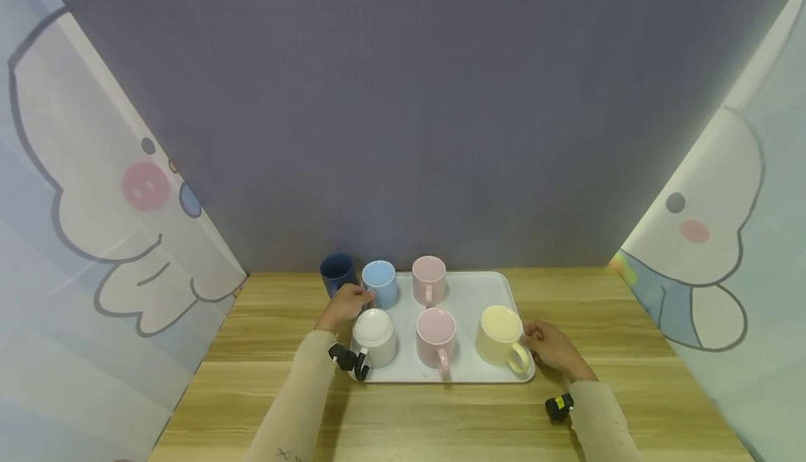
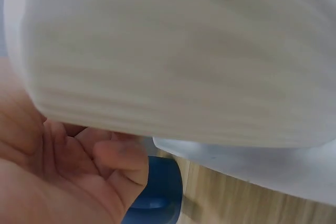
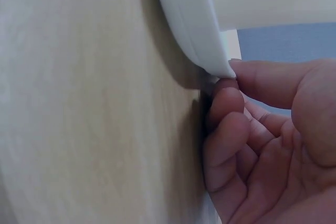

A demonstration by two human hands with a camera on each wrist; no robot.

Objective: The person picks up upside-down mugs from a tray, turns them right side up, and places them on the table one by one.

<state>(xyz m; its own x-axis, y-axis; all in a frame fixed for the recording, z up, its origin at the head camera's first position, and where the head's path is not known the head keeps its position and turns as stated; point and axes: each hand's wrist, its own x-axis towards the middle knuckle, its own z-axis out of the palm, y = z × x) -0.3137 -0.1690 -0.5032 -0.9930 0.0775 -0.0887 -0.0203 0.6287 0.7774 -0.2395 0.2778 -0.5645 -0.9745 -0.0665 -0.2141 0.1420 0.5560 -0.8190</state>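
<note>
My right hand (image 1: 554, 346) pinches the right rim of a white tray (image 1: 469, 290) between thumb and fingertips. At the tray's left edge, my left hand (image 1: 345, 304) grips the rim with curled fingers; the white mug (image 2: 173, 61) hides the exact contact in the left wrist view. Close to those fingers stands a light blue mug (image 1: 380, 283). A yellow mug (image 1: 500, 336), bottom up, stands beside my right hand. Also on the tray are a front pink mug (image 1: 436, 336), bottom up, and a rear pink mug (image 1: 429, 276), mouth up.
A dark blue mug (image 1: 337, 273) stands on the wooden table (image 1: 441, 420) just off the tray's left back corner, behind my left hand. A grey wall (image 1: 409, 133) rises behind the table, with cartoon-printed panels (image 1: 718, 238) on both sides.
</note>
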